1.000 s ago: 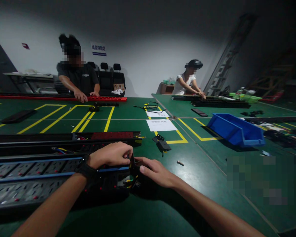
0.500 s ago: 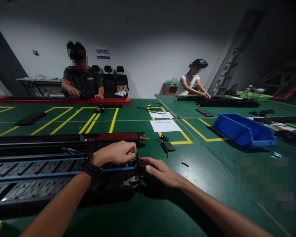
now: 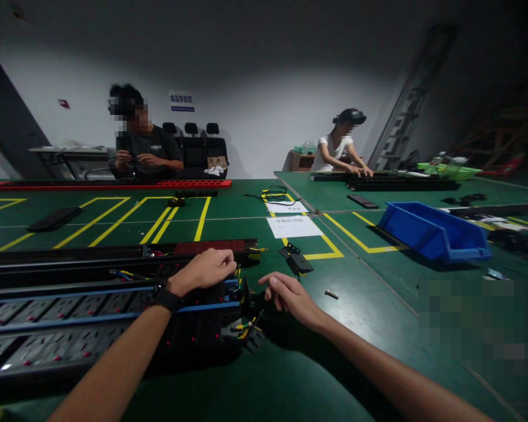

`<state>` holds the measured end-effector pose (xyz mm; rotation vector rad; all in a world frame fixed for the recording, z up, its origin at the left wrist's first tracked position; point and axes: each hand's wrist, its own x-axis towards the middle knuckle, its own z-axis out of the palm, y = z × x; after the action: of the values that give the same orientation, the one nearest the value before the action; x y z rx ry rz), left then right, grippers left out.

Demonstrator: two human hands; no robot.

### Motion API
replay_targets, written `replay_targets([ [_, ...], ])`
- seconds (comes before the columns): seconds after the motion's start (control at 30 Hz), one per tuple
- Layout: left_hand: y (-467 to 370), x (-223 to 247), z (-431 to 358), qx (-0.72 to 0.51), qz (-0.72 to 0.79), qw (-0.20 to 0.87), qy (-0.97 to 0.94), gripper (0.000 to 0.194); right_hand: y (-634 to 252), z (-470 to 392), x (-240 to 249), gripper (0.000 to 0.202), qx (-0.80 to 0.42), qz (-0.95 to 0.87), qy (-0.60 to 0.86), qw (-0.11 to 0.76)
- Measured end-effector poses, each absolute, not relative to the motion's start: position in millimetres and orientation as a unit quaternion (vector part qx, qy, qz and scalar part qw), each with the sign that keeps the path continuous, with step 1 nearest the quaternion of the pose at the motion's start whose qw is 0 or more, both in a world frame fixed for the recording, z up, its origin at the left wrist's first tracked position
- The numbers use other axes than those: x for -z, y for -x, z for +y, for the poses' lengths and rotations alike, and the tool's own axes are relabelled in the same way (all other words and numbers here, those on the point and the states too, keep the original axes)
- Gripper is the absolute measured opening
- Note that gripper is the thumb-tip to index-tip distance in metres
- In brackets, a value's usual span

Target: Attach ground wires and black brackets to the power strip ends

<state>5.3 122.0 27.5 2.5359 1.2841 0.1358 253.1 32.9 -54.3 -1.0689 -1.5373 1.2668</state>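
Long black power strips with blue edges lie across the left front of the bench. Over the right end of the upper strip, my left hand rests with curled fingers; its fingertips and whatever they grip are hidden. Close to that end stands a small dark end plate. My right hand is just right of the plate, apart from it, index finger stretched out and nothing visible in it. Yellow and green wires stick out of the nearer strip beside a tilted black end piece.
A blue bin stands at right, with a small metal pin nearer me. Black parts and white paper sheets lie ahead. Two co-workers sit across the green bench, behind a red rail and black rails.
My right hand has drawn back to the right from the strip end, uncovering the end plate. My left hand shifted slightly left. The left co-worker has raised both hands off the red rail.
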Motion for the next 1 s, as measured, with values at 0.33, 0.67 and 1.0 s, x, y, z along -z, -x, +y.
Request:
replay_targets([
  [0.33, -4, -28, 121, -0.032, 0.436, 0.120, -0.892, 0.026, -255, 35, 58, 0.054, -0.516, -0.608, 0.443, 0.410],
  [0.67, -4, -27, 119, -0.046, 0.432, 0.118, -0.893, 0.021, -311, 45, 20, 0.049, -0.154, -0.821, 0.502, 0.225],
  [1.0, -4, -24, 116, -0.057, 0.434, 0.118, -0.891, 0.018, -392, 47, 4, 0.009, -0.248, -0.724, 0.642, 0.038],
])
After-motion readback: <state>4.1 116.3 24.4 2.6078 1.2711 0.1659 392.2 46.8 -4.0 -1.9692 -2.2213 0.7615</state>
